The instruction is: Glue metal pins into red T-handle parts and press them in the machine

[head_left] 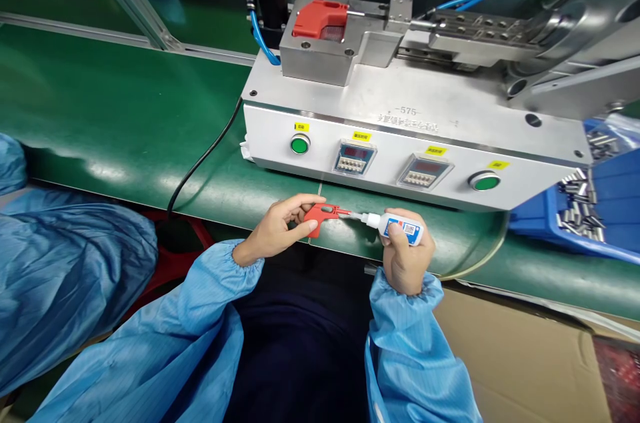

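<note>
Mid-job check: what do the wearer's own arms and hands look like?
Both hands, left hand and right hand, are bare: no gloves, rings or watch visible. Each arm wears a light blue smock sleeve, left sleeve and right sleeve, loose and creased, gathered at the wrist by an elastic cuff. No markings show on them.

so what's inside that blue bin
Small silver metal pins lie loose in the blue bin. The machine housing covers its left end; the frame edge cuts off the rest.
</note>
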Motion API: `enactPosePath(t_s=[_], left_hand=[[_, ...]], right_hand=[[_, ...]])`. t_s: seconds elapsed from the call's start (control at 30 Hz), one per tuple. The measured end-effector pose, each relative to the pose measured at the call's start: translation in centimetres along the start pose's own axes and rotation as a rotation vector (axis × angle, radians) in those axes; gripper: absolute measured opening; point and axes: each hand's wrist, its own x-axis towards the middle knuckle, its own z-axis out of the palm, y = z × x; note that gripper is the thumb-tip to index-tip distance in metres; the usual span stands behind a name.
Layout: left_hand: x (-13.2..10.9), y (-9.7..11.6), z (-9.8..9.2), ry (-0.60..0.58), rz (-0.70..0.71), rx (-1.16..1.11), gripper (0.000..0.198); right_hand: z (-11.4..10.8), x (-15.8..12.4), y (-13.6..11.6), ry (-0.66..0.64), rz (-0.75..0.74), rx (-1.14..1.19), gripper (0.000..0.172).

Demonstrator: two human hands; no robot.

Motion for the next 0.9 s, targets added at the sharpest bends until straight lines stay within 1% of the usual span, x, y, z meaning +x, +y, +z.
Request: enactPosePath(t_s=[0.3, 0.47, 0.53, 0.7, 0.83, 0.9], left_hand=[[0.1, 0.3, -0.1, -0.005, 0.011, 0.0, 0.039], [0.1, 0.5, 0.0, -0.008, -0.006, -0.005, 0.039], [0.1, 0.5, 0.1, -0.005, -0.01, -0.005, 0.039], [0.2, 0.4, 0.0, 0.005, -0.016, -0.006, 0.04], [0.0, 0.3, 0.0, -0.01, -0.032, -0.027, 0.042], [-0.3, 0.2, 0.2, -0.004, -0.06, -0.036, 0.043]], right_hand=[[0.0, 0.0, 0.1, -0.007, -0.012, 0.001, 0.044], [-0.2, -0.1, 0.3, -0.007, -0.009, -0.034, 0.043], [-0.2, -0.1, 0.1, -0.015, -0.004, -0.002, 0.044], [-0.2, 0.4, -0.6, -0.104, -0.01, 0.156, 0.046], [-0.6, 0.3, -0.8, -0.144, -0.016, 0.155, 0.048], [-1.1, -0.1, -1.1, -0.185, -0.021, 0.122, 0.044]])
